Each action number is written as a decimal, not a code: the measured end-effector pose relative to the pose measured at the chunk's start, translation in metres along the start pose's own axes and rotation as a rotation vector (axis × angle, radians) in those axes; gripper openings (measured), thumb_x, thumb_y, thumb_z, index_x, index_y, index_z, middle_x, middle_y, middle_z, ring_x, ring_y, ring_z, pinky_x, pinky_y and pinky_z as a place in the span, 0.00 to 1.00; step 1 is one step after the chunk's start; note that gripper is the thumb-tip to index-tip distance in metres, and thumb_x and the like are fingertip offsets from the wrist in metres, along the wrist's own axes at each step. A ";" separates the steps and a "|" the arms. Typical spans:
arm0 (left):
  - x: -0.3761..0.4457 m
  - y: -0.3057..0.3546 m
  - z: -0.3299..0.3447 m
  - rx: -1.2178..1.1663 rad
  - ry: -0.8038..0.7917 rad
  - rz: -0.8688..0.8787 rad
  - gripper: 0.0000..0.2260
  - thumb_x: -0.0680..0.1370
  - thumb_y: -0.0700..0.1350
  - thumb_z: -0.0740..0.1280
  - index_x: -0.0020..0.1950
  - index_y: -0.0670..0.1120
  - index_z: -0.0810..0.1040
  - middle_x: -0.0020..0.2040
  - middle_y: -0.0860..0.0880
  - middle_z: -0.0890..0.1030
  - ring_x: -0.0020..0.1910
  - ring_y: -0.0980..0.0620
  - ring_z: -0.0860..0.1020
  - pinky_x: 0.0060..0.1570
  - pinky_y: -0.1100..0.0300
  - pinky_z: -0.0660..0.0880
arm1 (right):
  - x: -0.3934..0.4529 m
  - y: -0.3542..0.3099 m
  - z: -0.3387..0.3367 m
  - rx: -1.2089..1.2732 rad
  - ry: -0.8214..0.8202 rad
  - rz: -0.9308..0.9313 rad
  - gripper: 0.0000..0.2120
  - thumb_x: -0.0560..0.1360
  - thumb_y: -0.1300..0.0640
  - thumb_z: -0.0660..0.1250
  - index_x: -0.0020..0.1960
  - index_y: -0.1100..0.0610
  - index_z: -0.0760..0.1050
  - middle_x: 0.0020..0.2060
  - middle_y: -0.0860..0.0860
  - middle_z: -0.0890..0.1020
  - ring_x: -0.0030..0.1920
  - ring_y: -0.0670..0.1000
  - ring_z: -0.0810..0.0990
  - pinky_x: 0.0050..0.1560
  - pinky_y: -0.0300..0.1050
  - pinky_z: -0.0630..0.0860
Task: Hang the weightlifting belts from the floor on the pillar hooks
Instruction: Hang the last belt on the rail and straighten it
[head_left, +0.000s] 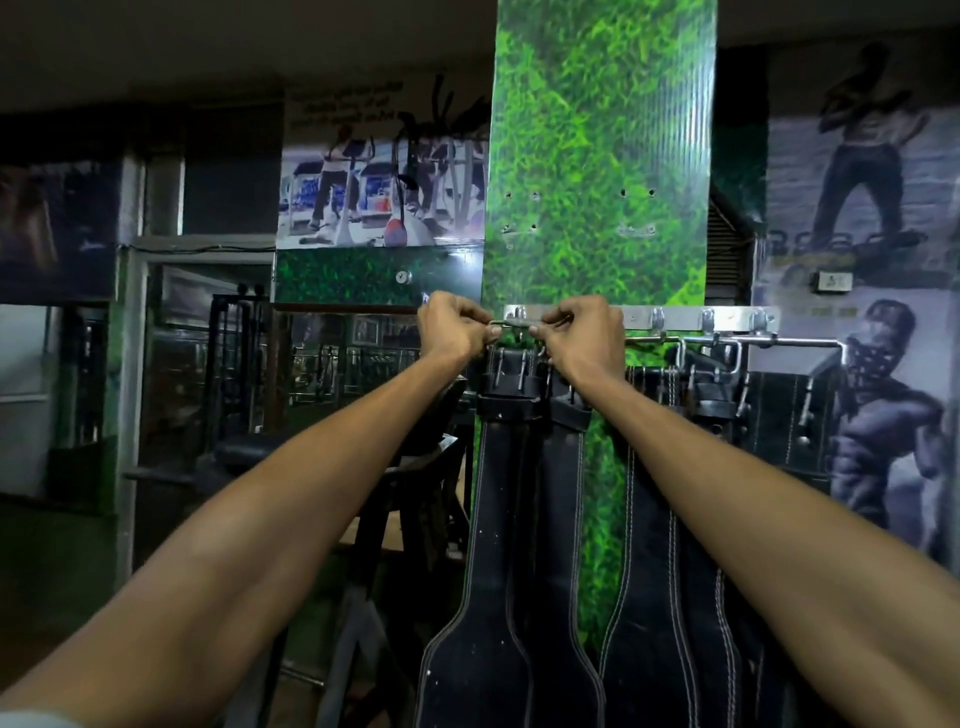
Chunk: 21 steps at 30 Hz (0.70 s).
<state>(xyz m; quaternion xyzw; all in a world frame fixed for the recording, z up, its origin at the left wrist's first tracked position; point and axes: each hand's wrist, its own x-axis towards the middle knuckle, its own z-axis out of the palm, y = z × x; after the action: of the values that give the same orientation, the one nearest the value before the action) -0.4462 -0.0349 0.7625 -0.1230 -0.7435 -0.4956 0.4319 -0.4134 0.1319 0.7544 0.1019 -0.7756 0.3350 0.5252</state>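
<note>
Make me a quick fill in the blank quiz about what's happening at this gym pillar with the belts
1. Both hands, left hand and right hand, hold a belt's metal ____ at the hook rail.
2. The pillar is covered in a ____ grass pattern.
3. The hanging belts are ____ in colour.

Missing words: buckle; green; black

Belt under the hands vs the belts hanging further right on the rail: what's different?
The held belt has both hands on its buckle, left hand and right hand, at the hook rail's left end; the right-side belts hang untouched. The held belt overlaps the green pillar's left edge; the right-side belts hang across its right part. The held belt faces the camera; the right-side belts are bunched together. All are black leather with pale stitching.
</note>
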 end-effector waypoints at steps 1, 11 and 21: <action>0.001 -0.001 0.002 0.000 0.011 -0.006 0.09 0.66 0.42 0.83 0.43 0.43 0.88 0.37 0.46 0.86 0.33 0.55 0.82 0.39 0.63 0.80 | 0.000 -0.001 0.000 -0.023 -0.003 -0.014 0.10 0.71 0.51 0.79 0.48 0.54 0.86 0.41 0.50 0.87 0.37 0.48 0.83 0.34 0.37 0.75; -0.025 -0.024 0.024 -0.105 0.120 -0.054 0.06 0.71 0.43 0.78 0.47 0.44 0.86 0.37 0.48 0.85 0.35 0.57 0.80 0.48 0.61 0.81 | -0.026 0.030 0.014 0.214 -0.034 -0.017 0.12 0.74 0.58 0.76 0.57 0.57 0.85 0.40 0.49 0.87 0.37 0.45 0.86 0.40 0.48 0.86; -0.086 -0.058 0.046 -0.192 0.066 -0.178 0.21 0.69 0.53 0.78 0.59 0.49 0.79 0.57 0.46 0.81 0.54 0.51 0.80 0.58 0.56 0.78 | -0.117 0.058 0.018 0.322 -0.034 0.129 0.11 0.72 0.56 0.76 0.54 0.54 0.82 0.42 0.46 0.85 0.41 0.42 0.85 0.44 0.49 0.85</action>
<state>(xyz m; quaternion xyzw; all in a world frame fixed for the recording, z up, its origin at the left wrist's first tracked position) -0.4543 -0.0024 0.6536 -0.0809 -0.6860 -0.6046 0.3967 -0.4067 0.1415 0.6228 0.1405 -0.7255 0.4863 0.4662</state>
